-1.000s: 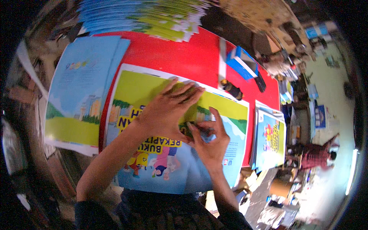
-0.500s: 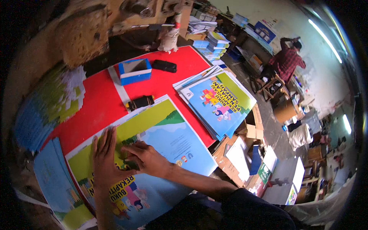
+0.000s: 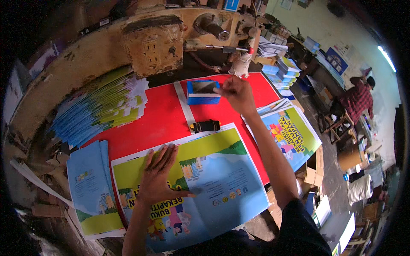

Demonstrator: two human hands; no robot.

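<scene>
A printed cover sheet (image 3: pixel 226 187), green and blue with drawn figures, lies on the red tabletop in front of me. Across it my left hand (image 3: pixel 160 177) rests flat with fingers spread. My right hand (image 3: pixel 239 96) is raised over the far part of the table, just right of a small blue open-topped box (image 3: pixel 204 100). Its fingers are curled together and slightly blurred; what they hold, if anything, is hidden. Between box and sheet sits a small black object with yellowish ends (image 3: pixel 206 126).
Fanned printed sheets (image 3: pixel 100 106) lie at the left, with folded blue covers (image 3: pixel 89 183) nearer. Another cover stack (image 3: pixel 294 132) is at the right, partly behind my forearm. A wooden machine body (image 3: pixel 153 47) borders the back. A person in a checked shirt (image 3: pixel 358 100) sits far right.
My right hand has left the sheet and reached away toward the blue box, covering where a black object lay. My left hand stays on the sheet. The view has shifted.
</scene>
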